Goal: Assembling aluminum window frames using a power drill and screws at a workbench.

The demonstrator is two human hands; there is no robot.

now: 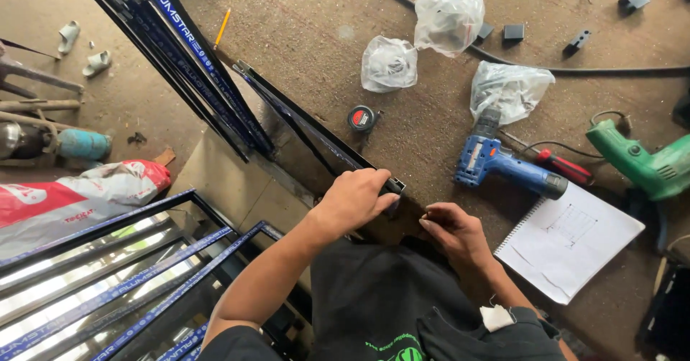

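My left hand (356,199) grips the near end of a long black aluminium profile (302,120) that lies slanting along the edge of a brown worktable (309,23). My right hand (453,232) rests on the table just right of that end, its fingers curled together; whether they pinch something small I cannot tell. A black tape measure (361,118) lies on the table just beyond the profile.
A blue cordless drill (503,165), a red-handled screwdriver (564,165), a green power tool (643,163) and a spiral notebook (571,239) lie at right. Three clear plastic bags (449,9) sit further back. More blue-wrapped profiles (180,45) lean at left; framed glass panels (93,289) stand below.
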